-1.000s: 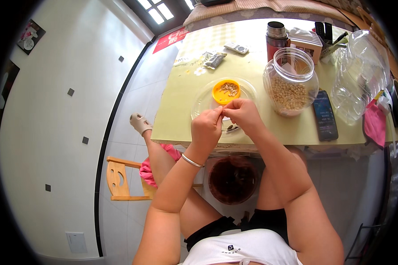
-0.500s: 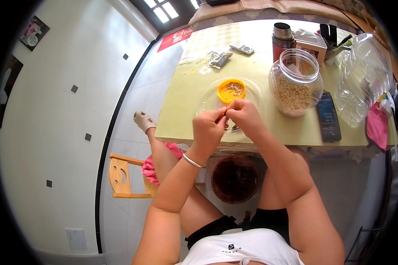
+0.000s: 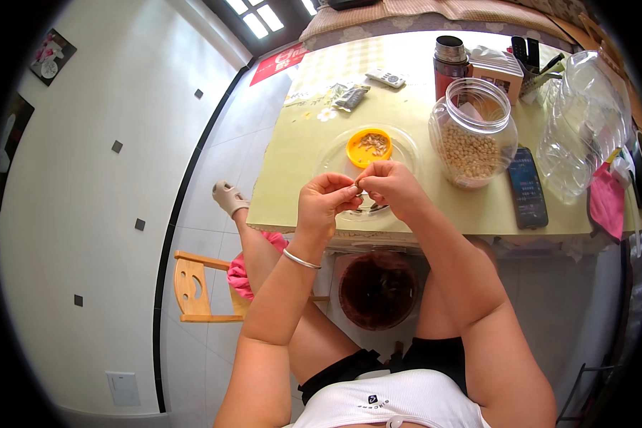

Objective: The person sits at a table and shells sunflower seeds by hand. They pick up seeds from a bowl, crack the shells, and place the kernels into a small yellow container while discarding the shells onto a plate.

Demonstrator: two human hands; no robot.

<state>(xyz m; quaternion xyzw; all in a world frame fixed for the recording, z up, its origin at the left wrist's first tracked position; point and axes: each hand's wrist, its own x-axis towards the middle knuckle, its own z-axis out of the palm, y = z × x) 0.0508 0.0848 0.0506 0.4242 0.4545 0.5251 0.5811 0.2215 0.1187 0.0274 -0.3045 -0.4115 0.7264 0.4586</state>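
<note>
My left hand (image 3: 322, 205) and my right hand (image 3: 394, 188) meet fingertip to fingertip above the near part of a clear round plate (image 3: 409, 153). Between their pinched fingers is a small brownish piece (image 3: 357, 184), too small to name for sure. Just beyond the fingers, a shallow yellow dish (image 3: 356, 158) sits on the plate, with pale little bits in it. Dark scraps (image 3: 379, 207) lie on the plate below my right hand, partly covered by it. To the right stands an uncapped clear plastic jar (image 3: 471, 153), partly filled with small round beige nuts or beans.
Around the table (image 3: 282, 167) are a phone (image 3: 528, 189), a thermos (image 3: 449, 68), a tissue box (image 3: 498, 75), a remote (image 3: 386, 78), a grey packet (image 3: 352, 98) and clear plastic packaging (image 3: 578, 128). A dark reddish bin (image 3: 378, 291) is between my legs; a small wooden chair (image 3: 192, 285) is at left.
My left hand has shifted slightly left and its fingers have opened out a little, so the small piece shows more between the fingertips. The whole view has slid slightly left.
</note>
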